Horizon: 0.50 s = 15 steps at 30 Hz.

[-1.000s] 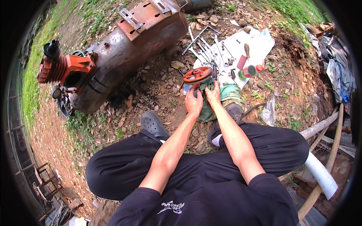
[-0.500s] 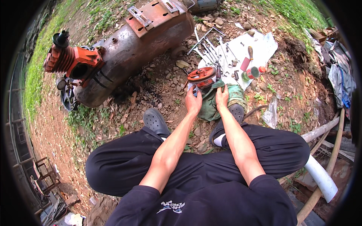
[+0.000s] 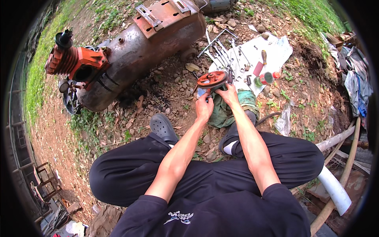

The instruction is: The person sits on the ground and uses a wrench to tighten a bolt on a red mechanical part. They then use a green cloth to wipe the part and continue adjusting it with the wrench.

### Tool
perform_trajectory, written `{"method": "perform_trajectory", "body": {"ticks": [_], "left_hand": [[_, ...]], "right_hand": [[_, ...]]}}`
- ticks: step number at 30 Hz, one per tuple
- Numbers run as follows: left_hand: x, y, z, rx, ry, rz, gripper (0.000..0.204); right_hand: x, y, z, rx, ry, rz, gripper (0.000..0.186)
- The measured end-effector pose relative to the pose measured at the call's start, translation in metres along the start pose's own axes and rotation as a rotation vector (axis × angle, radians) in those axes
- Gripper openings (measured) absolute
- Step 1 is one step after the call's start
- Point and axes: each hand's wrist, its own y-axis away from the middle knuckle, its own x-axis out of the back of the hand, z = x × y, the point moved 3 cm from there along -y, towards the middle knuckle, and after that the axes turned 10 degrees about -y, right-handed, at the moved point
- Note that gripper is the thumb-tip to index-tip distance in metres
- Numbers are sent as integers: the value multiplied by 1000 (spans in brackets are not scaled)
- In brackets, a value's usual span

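An orange spoked pulley wheel point(image 3: 212, 78) with a dark rim is held tilted in front of my feet. Just below its near left side, my left hand point(image 3: 204, 107) is closed around the part under the wheel. My right hand point(image 3: 229, 96) grips the wheel's near right edge, fingertips partly hidden beneath it. A crumpled green cloth point(image 3: 221, 114) lies under and between my hands, against my right shoe. Beyond the wheel, several wrenches point(image 3: 222, 55) lie on and beside a white sheet point(image 3: 279, 49).
A rusty air compressor tank point(image 3: 138, 53) with an orange pump head point(image 3: 85, 65) lies at the left. On the sheet are a screwdriver point(image 3: 263, 57) and a green bottle with a red cap point(image 3: 264, 79). A clear plastic bag point(image 3: 283, 120) and poles point(image 3: 347, 158) are at the right.
My right hand has moved left and up from the green cloth to the wheel's edge. My left hand has shifted slightly down and now closes below the wheel.
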Motion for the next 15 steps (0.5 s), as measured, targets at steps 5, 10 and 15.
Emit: {"method": "perform_trajectory", "body": {"ticks": [5,10,15], "left_hand": [[-4,0,-4,5,-35,18,36],[0,-1,3,8,-23,-68,38],[8,5,11,-31,-43,-51,40]], "right_hand": [[-6,-1,-41,-92,193,2,67],[-16,17,-48,31,411,113,44],[-27,16,-36,86,370,200,32]]}}
